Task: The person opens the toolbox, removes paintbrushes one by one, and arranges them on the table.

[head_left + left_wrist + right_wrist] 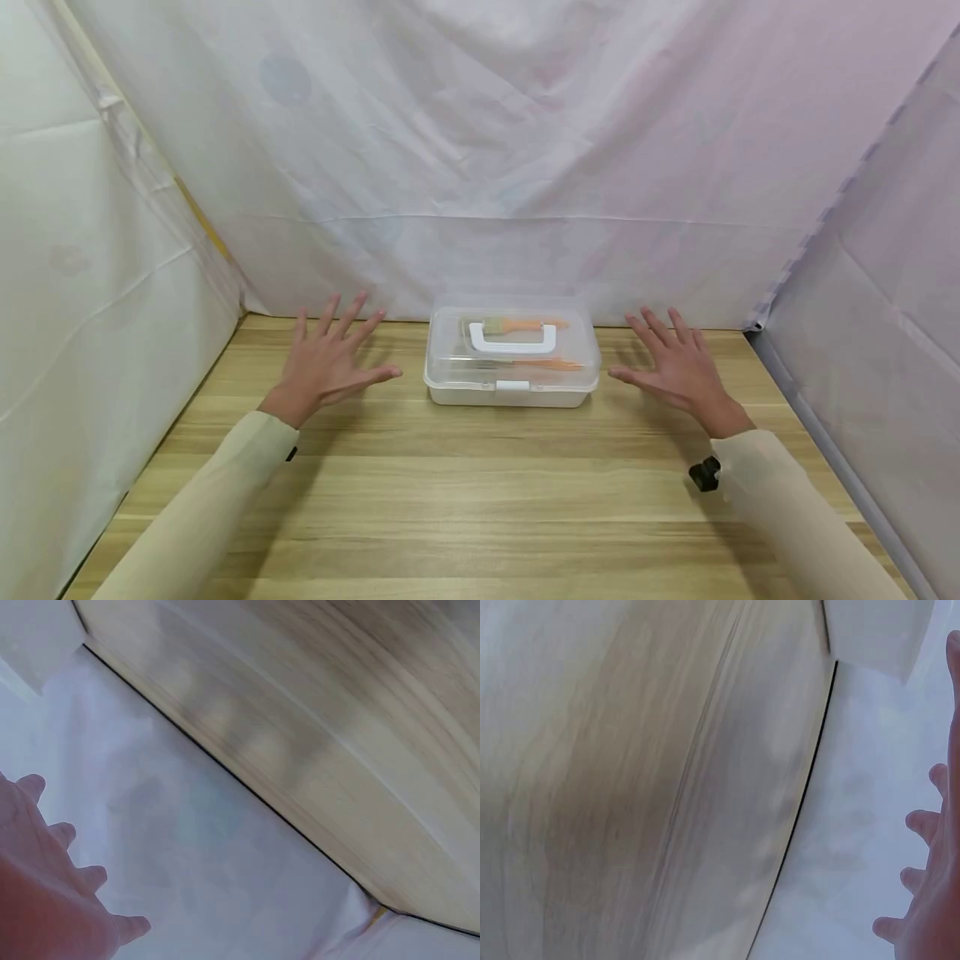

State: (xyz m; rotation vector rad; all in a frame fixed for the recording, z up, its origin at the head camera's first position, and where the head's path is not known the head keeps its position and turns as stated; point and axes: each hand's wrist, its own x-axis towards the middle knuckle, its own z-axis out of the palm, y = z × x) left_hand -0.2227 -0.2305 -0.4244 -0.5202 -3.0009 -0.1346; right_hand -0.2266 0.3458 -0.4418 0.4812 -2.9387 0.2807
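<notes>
A closed plastic box point(512, 396) with a clear lid and a white carry handle point(513, 343) stands at the back middle of the table. Through the lid show a paintbrush point(517, 325) with an orange handle and another orange-handled tool point(551, 364). My left hand point(324, 367) is spread to the left of the box, its thumb pointing at it. To the right, my right hand point(678, 367) is spread too, with its thumb tip close to the box's side. Both hands hold nothing. In the wrist views, the left fingers point(94, 877) and right fingers point(922, 825) are spread apart.
The wood-grain table point(480, 492) runs back to a white cloth point(480, 167) hanging behind it. More cloth hangs along the left side point(90, 250) and the right side point(885, 292). A small black device point(705, 473) sits at the right sleeve's cuff.
</notes>
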